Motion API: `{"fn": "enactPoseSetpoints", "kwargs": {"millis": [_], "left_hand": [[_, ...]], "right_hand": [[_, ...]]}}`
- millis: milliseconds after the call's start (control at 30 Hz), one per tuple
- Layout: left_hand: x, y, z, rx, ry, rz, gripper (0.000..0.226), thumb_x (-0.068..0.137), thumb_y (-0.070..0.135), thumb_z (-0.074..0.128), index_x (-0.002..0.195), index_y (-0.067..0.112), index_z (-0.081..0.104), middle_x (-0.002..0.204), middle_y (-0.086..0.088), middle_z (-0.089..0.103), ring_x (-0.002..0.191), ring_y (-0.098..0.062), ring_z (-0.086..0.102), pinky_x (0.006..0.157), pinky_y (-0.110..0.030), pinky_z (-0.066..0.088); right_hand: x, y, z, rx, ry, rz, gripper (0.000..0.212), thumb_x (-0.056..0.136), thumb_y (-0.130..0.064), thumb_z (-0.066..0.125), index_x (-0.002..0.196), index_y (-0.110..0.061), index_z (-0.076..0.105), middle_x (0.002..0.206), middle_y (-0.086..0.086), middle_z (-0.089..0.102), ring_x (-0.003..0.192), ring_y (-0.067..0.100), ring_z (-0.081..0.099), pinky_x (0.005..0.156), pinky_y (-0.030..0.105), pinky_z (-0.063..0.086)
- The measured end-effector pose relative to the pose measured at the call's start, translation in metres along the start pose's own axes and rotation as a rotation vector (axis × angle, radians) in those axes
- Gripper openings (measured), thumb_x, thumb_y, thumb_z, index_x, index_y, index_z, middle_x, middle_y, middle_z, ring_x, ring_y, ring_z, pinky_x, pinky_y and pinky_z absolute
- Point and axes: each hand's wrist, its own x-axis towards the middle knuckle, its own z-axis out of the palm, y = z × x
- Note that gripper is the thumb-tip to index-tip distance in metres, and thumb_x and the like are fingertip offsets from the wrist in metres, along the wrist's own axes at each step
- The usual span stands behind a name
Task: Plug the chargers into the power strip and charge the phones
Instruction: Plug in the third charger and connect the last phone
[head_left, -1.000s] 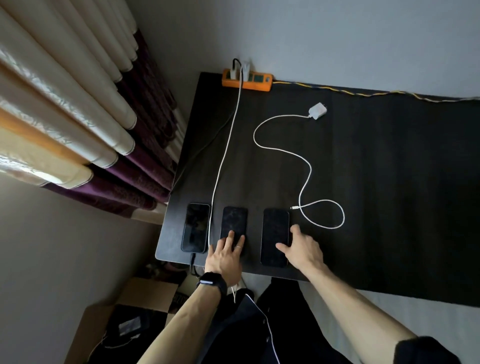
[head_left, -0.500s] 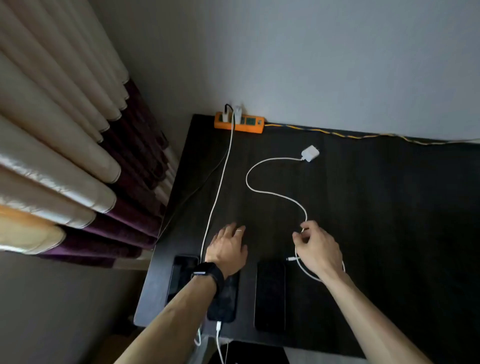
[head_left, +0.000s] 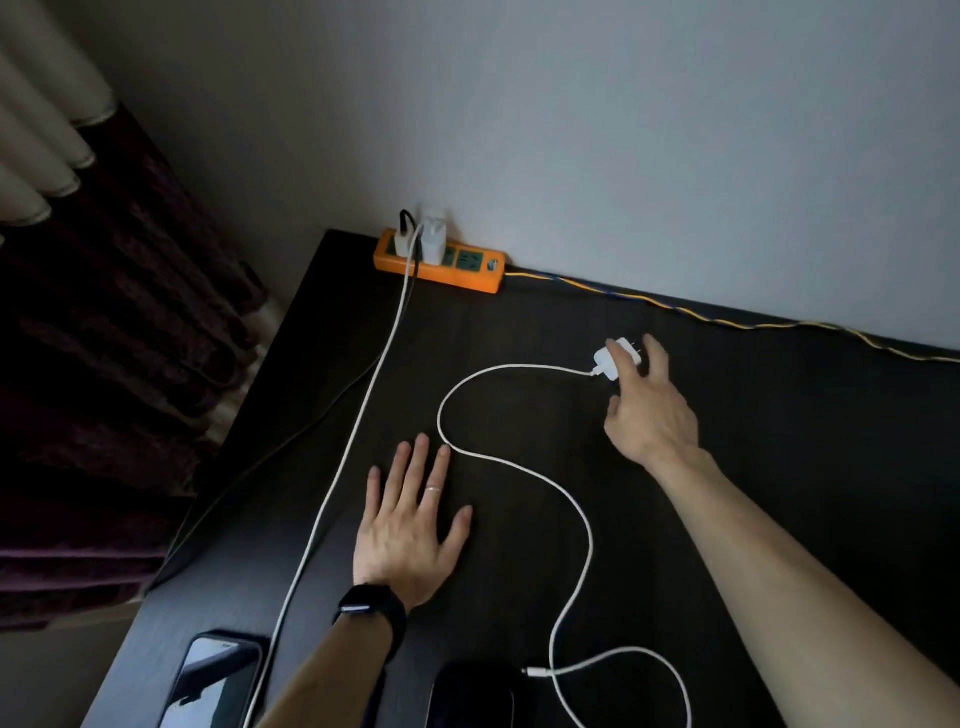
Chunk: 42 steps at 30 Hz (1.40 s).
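Dark table (head_left: 779, 467) against a pale wall; orange power strip (head_left: 439, 262) at the far left corner, two chargers already seated.

Right hand (head_left: 649, 415) reaches the loose white charger (head_left: 613, 358) mid-table, fingers (head_left: 655, 353) apart, closing round it, not yet clamped; presumably bound for the free sockets. Left hand (head_left: 405, 535) lies flat, fingers spread, likely bracing. Its cable (head_left: 582, 519) trails to the near edge, plug beside a phone (head_left: 470, 699); another phone (head_left: 210, 680) sits near the left corner.
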Motion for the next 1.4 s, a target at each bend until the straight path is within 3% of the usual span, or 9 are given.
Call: {"fn": "enactPoseSetpoints", "kwargs": {"millis": [167, 400, 533, 667, 767, 867, 1033, 1233, 1400], "left_hand": [[0.006, 0.004, -0.002, -0.022, -0.017, -0.041, 0.073, 0.093, 0.065, 0.028, 0.157, 0.036, 0.007, 0.165, 0.012, -0.003, 0.152, -0.010, -0.009, 0.123, -0.042, -0.001], [0.007, 0.003, -0.005, -0.012, -0.044, -0.065, 0.074, 0.093, 0.065, 0.028, 0.156, 0.039, 0.000, 0.165, 0.013, -0.010, 0.151, -0.009, -0.015, 0.123, -0.043, -0.003], [0.007, 0.003, -0.003, -0.019, -0.035, -0.058, 0.074, 0.093, 0.064, 0.030, 0.157, 0.039, 0.004, 0.166, 0.012, -0.006, 0.152, -0.009, -0.011, 0.123, -0.042, -0.002], [0.007, 0.002, -0.004, -0.016, -0.037, -0.065, 0.074, 0.093, 0.065, 0.028, 0.157, 0.039, 0.001, 0.165, 0.013, -0.009, 0.151, -0.008, -0.015, 0.122, -0.042, -0.004], [0.007, 0.003, -0.006, -0.023, -0.040, -0.067, 0.074, 0.093, 0.066, 0.027, 0.156, 0.039, 0.000, 0.165, 0.013, -0.010, 0.150, -0.008, -0.017, 0.122, -0.041, -0.005], [0.006, 0.003, -0.006, -0.035, -0.032, -0.068, 0.074, 0.093, 0.066, 0.029, 0.156, 0.039, 0.002, 0.165, 0.013, -0.008, 0.151, -0.008, -0.015, 0.122, -0.041, -0.004], [0.006, 0.002, -0.004, -0.037, -0.032, -0.069, 0.074, 0.093, 0.066, 0.029, 0.157, 0.037, 0.005, 0.165, 0.012, -0.006, 0.151, -0.009, -0.012, 0.122, -0.041, -0.003], [0.005, 0.002, -0.003, -0.042, -0.036, -0.062, 0.073, 0.094, 0.066, 0.025, 0.157, 0.036, 0.005, 0.165, 0.011, -0.010, 0.151, -0.010, -0.013, 0.122, -0.043, -0.003], [0.005, 0.002, -0.004, -0.050, -0.038, -0.065, 0.074, 0.094, 0.066, 0.025, 0.156, 0.038, -0.001, 0.165, 0.011, -0.011, 0.151, -0.010, -0.013, 0.121, -0.043, -0.003]], "right_hand": [[0.033, 0.018, 0.013, -0.076, -0.073, -0.074, 0.092, 0.087, -0.010, 0.060, 0.155, -0.044, 0.008, 0.166, -0.008, -0.003, 0.127, 0.031, 0.043, 0.087, 0.043, 0.053], [0.046, 0.017, 0.022, -0.027, 0.023, -0.129, 0.054, 0.091, -0.025, 0.063, 0.142, -0.027, 0.045, 0.157, 0.010, 0.027, 0.126, 0.041, 0.048, 0.101, 0.049, 0.046], [0.045, 0.011, 0.020, 0.330, 0.005, 0.027, 0.044, 0.088, -0.021, 0.065, 0.130, -0.033, 0.059, 0.161, 0.005, 0.024, 0.143, 0.032, 0.035, 0.113, 0.041, 0.032], [0.042, -0.006, 0.026, 0.628, 0.149, 0.148, 0.028, 0.089, -0.029, 0.069, 0.114, -0.016, 0.064, 0.152, 0.005, 0.035, 0.132, 0.021, 0.046, 0.097, 0.024, 0.033], [0.036, -0.014, 0.038, 0.488, 0.210, 0.258, 0.066, 0.081, -0.043, 0.077, 0.128, -0.010, 0.046, 0.140, 0.013, 0.041, 0.121, 0.028, 0.050, 0.095, 0.037, 0.045], [0.034, -0.016, 0.047, 0.399, 0.184, 0.278, 0.057, 0.088, -0.039, 0.070, 0.134, -0.011, 0.051, 0.138, 0.014, 0.047, 0.124, 0.033, 0.049, 0.100, 0.040, 0.042], [0.030, -0.020, 0.045, 0.725, 0.105, 0.168, 0.042, 0.094, -0.016, 0.065, 0.135, -0.020, 0.057, 0.120, 0.002, 0.066, 0.111, 0.018, 0.063, 0.094, 0.027, 0.046], [0.025, -0.022, 0.034, 1.498, -0.125, 0.372, 0.022, 0.097, -0.014, 0.062, 0.117, -0.024, 0.066, 0.100, 0.001, 0.069, 0.080, 0.012, 0.063, 0.078, 0.032, 0.052], [0.039, -0.038, 0.028, 1.249, -0.130, 0.200, 0.028, 0.103, -0.018, 0.049, 0.121, -0.030, 0.068, 0.082, -0.002, 0.057, 0.057, 0.007, 0.042, 0.058, 0.025, 0.041]]}}
